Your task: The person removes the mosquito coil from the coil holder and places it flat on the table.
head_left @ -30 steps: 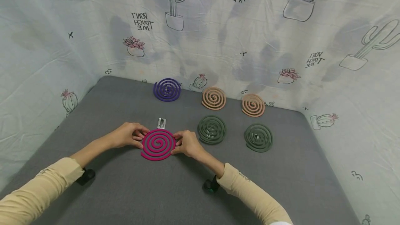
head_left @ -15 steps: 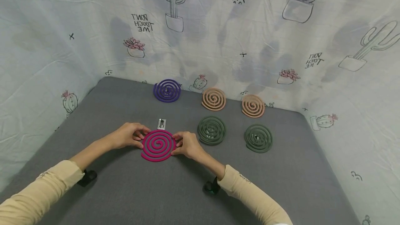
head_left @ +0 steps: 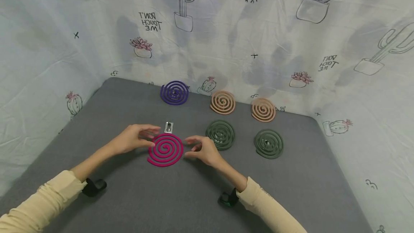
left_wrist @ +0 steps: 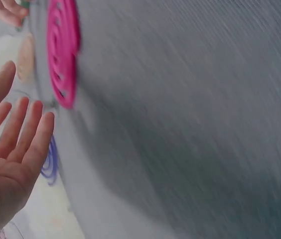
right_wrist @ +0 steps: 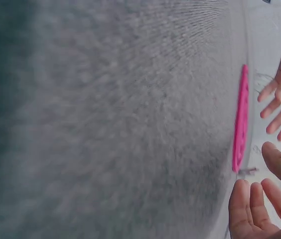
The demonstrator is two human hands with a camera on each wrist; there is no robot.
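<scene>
A pink mosquito coil lies flat on the grey table in the head view. My left hand hovers at its left edge, fingers spread and relaxed, holding nothing. On the coil's other side my right hand is a little apart from the rim, thumb and fingers parted. Just behind the coil lies a small metal coil stand. The left wrist view shows the left palm bare beside the coil. Bare too are the right fingers in the right wrist view.
Two green coils lie to the right, each with metal showing through. Along the back are a purple coil and two tan coils. A printed cloth hangs behind the grey table.
Both hands have let go of the pink coil's edges and drawn apart, the right one moving rightward and the left one lifting. The coil stays on the table.
</scene>
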